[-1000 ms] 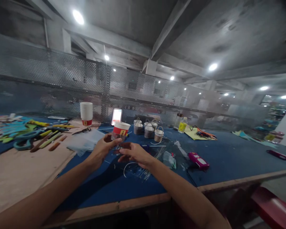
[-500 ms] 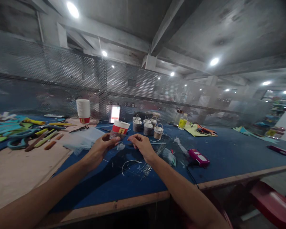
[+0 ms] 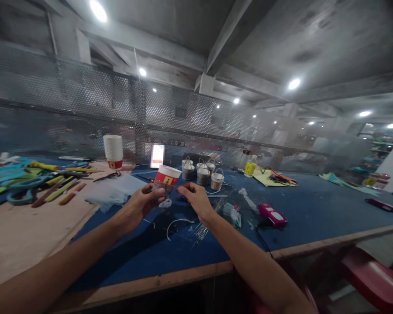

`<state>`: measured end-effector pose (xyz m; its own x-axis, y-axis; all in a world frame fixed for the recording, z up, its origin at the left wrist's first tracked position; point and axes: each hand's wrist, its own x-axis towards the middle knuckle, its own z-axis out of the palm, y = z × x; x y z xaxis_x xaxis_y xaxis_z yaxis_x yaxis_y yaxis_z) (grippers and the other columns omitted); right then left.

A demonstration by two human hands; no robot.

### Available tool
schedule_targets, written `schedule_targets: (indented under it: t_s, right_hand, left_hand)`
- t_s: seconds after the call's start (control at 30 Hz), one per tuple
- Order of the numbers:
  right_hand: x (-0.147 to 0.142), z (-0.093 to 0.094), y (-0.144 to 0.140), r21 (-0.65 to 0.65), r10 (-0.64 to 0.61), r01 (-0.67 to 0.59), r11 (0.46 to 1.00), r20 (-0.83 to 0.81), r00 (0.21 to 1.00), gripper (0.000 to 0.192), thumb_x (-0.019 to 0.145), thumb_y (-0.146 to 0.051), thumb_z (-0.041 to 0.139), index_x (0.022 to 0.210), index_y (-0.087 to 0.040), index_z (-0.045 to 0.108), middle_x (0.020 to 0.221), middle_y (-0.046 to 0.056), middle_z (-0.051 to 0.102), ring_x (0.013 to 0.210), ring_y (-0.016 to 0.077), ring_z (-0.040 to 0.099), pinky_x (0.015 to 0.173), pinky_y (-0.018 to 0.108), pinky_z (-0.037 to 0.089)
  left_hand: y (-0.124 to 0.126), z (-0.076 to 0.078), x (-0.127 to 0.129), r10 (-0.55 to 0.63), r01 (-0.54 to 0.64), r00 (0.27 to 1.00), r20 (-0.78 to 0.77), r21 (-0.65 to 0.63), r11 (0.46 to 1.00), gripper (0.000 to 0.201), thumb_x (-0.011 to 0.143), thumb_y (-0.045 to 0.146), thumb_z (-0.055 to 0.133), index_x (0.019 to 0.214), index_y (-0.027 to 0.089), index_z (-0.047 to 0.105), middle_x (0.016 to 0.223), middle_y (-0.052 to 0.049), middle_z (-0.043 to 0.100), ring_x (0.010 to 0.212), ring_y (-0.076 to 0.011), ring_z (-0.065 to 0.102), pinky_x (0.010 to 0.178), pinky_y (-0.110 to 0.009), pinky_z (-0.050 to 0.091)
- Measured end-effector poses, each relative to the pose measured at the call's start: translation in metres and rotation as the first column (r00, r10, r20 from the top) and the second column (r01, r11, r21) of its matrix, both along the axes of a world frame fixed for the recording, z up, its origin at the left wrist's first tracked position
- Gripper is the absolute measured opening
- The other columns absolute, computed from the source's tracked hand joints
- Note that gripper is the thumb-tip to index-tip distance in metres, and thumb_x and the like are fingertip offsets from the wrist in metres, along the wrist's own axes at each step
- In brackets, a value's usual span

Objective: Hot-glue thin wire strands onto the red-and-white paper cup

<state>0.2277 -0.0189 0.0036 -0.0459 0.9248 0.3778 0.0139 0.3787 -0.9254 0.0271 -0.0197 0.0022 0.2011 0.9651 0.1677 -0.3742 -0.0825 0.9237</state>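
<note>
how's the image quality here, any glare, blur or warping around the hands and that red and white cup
Head view: ceiling lamps blow out into white glare; beams and table edge bow from wide-angle warping. The left hand, right hand and paper cup are fairly sharp, lit from above, with arm shadows on the blue mat. A pixelated patch sits behind the cup.
</note>
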Motion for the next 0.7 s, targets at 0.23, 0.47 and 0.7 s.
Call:
schedule_targets:
  t_s: [0.23,0.47,0.7]
  right_hand:
    - [0.0001,0.0004,0.0017,0.003,-0.03,0.03,1.0,0.012,0.999,0.025,0.076,-0.04,0.076,0.078,-0.015,0.076,0.076,0.002,0.07,0.072,0.0142,0.055,0.068,0.026,0.042]
    - [0.0003,0.0014,0.0012,0.021,-0.049,0.049,0.999,0.022,0.999,0.026,0.076,-0.041,0.076,0.076,-0.016,0.076,0.071,0.0,0.067,0.068,0.0134,0.051,0.064,0.026,0.041]
    - [-0.0003,-0.0024,0.0032,-0.003,-0.043,0.043,0.999,0.009,0.999,0.026,0.077,-0.041,0.076,0.081,-0.015,0.076,0.072,0.0,0.067,0.069,0.0125,0.051,0.066,0.025,0.04]
  left_hand:
    - [0.0014,-0.0034,-0.0001,-0.063,0.063,0.998,0.0,-0.003,0.998,0.039,0.077,0.033,0.089,0.113,0.02,0.081,0.127,-0.012,0.078,0.117,-0.0261,0.072,0.098,-0.032,0.059]
    - [0.001,-0.0024,-0.0002,-0.093,0.093,0.996,0.01,-0.024,0.995,0.041,0.073,0.034,0.092,0.11,0.019,0.082,0.122,-0.013,0.08,0.111,-0.0258,0.075,0.096,-0.03,0.06]
    - [0.0068,-0.008,-0.0017,-0.147,0.149,0.988,0.034,-0.051,0.988,0.035,0.077,0.032,0.089,0.11,0.02,0.081,0.121,-0.011,0.081,0.105,-0.0228,0.076,0.097,-0.03,0.06]
